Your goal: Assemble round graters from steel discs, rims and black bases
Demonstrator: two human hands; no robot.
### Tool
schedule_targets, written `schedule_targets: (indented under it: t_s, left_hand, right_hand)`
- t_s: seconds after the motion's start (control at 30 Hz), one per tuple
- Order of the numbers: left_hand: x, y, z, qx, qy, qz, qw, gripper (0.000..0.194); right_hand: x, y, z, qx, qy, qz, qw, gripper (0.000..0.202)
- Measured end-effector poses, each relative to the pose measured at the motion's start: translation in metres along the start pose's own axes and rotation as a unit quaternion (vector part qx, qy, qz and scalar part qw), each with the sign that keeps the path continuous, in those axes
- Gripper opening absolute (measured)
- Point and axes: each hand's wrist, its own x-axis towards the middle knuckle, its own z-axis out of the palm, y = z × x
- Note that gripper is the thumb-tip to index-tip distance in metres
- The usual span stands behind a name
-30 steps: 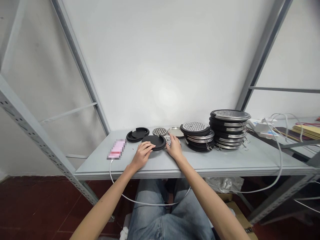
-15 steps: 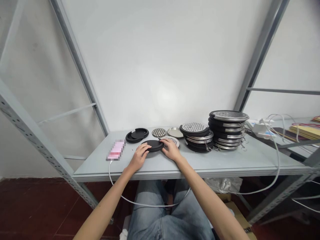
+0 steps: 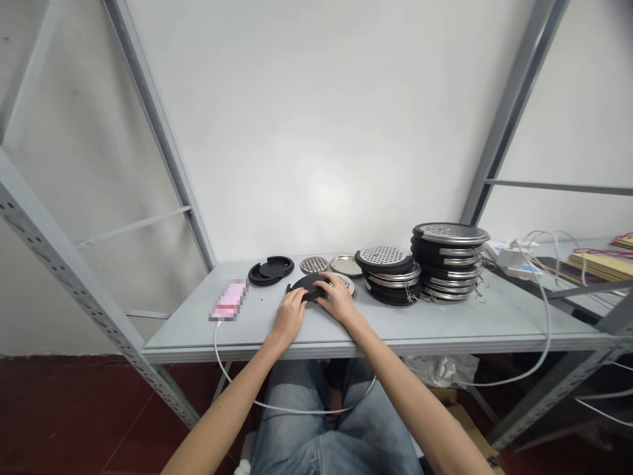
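Note:
Near the table's front, a round black piece (image 3: 307, 285) is held between my two hands, tilted above the grey tabletop. My left hand (image 3: 291, 315) grips its near left edge with the fingertips. The fingers of my right hand (image 3: 337, 298) are closed on its right side. Partly hidden behind my right hand lies a perforated metal disc (image 3: 348, 282). Behind it are a smaller holed disc (image 3: 314, 265) and a plain shiny metal disc (image 3: 346, 265).
Black round pieces (image 3: 271, 269) lie at the left, beside a phone (image 3: 229, 300) with a white cable. Two stacks of black and metal discs, a shorter one (image 3: 390, 277) and a taller one (image 3: 449, 260), stand at the right. Metal posts frame the table (image 3: 198, 330).
The black piece has tilted up and shifted slightly right. My left hand has moved right and a little nearer the front edge, while my right hand has stayed nearly in place.

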Motion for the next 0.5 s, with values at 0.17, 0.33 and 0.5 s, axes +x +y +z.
schedule_targets:
  t_s: [0.17,0.33,0.5]
  left_hand:
    - [0.001,-0.016,-0.014,-0.036,-0.023,0.015,0.999,0.033]
    - [0.002,-0.039,-0.034,-0.046,-0.071,0.039,0.996,0.043]
    - [-0.002,-0.049,-0.033,-0.024,-0.080,-0.028,0.996,0.041]
  right_hand:
    - [0.001,-0.001,-0.003,-0.010,0.040,0.076,0.996,0.061]
    - [-0.001,0.005,0.001,0.027,0.045,0.062,0.997,0.038]
    - [-0.002,0.003,0.002,0.043,-0.019,-0.006,0.999,0.013]
